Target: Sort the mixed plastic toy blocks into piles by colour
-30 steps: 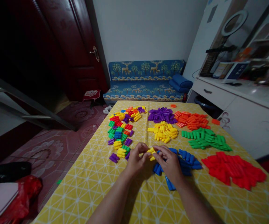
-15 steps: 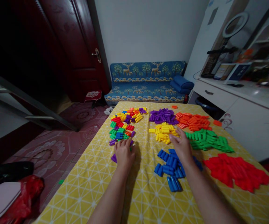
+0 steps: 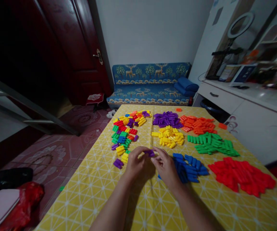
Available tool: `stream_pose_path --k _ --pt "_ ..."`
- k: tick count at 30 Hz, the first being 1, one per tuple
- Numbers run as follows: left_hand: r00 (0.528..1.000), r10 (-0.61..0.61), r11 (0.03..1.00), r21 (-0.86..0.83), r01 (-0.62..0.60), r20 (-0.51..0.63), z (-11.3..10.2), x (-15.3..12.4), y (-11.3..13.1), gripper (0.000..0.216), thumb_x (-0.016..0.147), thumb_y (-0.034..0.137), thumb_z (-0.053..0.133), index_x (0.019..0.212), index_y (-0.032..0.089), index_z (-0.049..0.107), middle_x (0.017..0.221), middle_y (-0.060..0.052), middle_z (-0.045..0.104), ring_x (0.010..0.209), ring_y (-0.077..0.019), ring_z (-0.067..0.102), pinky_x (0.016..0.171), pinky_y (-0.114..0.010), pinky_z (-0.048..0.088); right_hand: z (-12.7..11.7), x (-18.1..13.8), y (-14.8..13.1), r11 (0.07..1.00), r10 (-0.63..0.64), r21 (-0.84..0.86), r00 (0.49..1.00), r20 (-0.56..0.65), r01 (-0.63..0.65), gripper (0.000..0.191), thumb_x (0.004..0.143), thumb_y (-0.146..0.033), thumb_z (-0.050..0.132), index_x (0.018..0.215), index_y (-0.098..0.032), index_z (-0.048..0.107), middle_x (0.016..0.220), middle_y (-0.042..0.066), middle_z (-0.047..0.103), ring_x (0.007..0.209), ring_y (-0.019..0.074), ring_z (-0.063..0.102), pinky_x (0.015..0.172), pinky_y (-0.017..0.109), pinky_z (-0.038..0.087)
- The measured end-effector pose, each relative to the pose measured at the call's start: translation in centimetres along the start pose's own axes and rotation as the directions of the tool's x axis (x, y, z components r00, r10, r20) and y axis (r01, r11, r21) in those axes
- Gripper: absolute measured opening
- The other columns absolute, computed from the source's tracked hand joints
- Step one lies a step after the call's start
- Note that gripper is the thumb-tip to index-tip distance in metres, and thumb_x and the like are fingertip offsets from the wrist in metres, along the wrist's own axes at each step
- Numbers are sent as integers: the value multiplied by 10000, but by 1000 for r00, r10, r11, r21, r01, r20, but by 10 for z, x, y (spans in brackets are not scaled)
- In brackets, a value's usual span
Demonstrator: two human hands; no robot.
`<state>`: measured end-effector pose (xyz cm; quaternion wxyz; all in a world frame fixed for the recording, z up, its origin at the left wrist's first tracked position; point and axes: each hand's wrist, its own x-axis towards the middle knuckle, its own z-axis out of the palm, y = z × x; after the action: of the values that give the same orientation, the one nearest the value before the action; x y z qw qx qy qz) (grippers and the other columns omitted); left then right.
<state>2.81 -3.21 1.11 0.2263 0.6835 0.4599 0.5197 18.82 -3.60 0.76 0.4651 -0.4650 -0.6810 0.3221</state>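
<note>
Over the middle of the table, my left hand (image 3: 137,160) pinches a small purple plastic block (image 3: 149,153). My right hand (image 3: 163,163) meets it from the other side, its thumb and fingertips closed at the block's right end. Left of my hands lies a mixed-colour heap, with yellow blocks (image 3: 120,150) and a purple block (image 3: 118,163) at its near end. A pile of blue blocks (image 3: 188,168) sits beside and partly behind my right hand. Just beyond my hands are the yellow pile (image 3: 168,136) and the purple pile (image 3: 166,119).
Orange blocks (image 3: 198,124), green blocks (image 3: 214,143) and red blocks (image 3: 243,175) lie in piles on the right of the yellow-clothed table (image 3: 148,208). A blue sofa (image 3: 150,85) stands behind it, a white cabinet (image 3: 256,122) to the right.
My left hand has moved right from the mixed heap, uncovering yellow blocks there. My right hand has come back from the yellow pile toward me and left. Both now meet at a purple block.
</note>
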Motion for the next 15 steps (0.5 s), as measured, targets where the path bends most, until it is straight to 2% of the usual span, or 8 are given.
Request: stream_pose_path --k 2,4,8,12,14,15 --pt "999 -20 994 -107 24 36 7 -3 5 185 820 120 576 932 185 708 916 -50 732 862 -167 673 792 -274 521 1 -2 0 999 -15 -29 1000 4 15 392 825 -228 583 1215 -202 615 1176 105 674 1013 226 661 834 349 552" --pt "997 -67 989 -130 71 34 12 -5 6 156 807 150 619 925 178 718 898 -52 736 837 -167 678 770 -265 528 0 -3 1 999 1 -32 1000 -1 -1 328 818 -236 596 1139 -209 658 1109 91 705 1016 238 665 857 365 546" --pt "984 -166 986 -20 165 -73 12 -4 -7 135 827 217 623 907 162 716 852 -58 739 748 -155 677 696 -252 532 -10 8 6 996 82 19 997 10 -82 265 830 -305 584 1048 -201 692 962 82 742 853 229 710 724 339 578" --pt "989 -129 984 111 137 -77 8 -4 -22 144 840 189 581 896 171 712 860 -56 738 752 -152 677 694 -253 530 -36 62 21 986 164 21 985 55 -166 209 719 -255 660 907 -181 718 826 69 745 734 220 710 606 305 569" --pt "992 -115 984 133 120 -45 8 -5 -24 160 835 160 566 909 178 707 871 -49 737 766 -151 679 697 -251 529 -52 99 28 980 197 -16 980 14 -197 188 662 -227 689 837 -165 715 779 76 732 695 224 699 586 314 564" --pt "994 -110 983 143 113 -29 9 -5 -24 173 830 143 559 916 180 705 877 -46 737 774 -151 679 700 -250 528 -60 115 29 979 202 -24 979 -39 -203 233 675 -235 674 893 -160 710 848 95 734 733 230 700 611 328 568"
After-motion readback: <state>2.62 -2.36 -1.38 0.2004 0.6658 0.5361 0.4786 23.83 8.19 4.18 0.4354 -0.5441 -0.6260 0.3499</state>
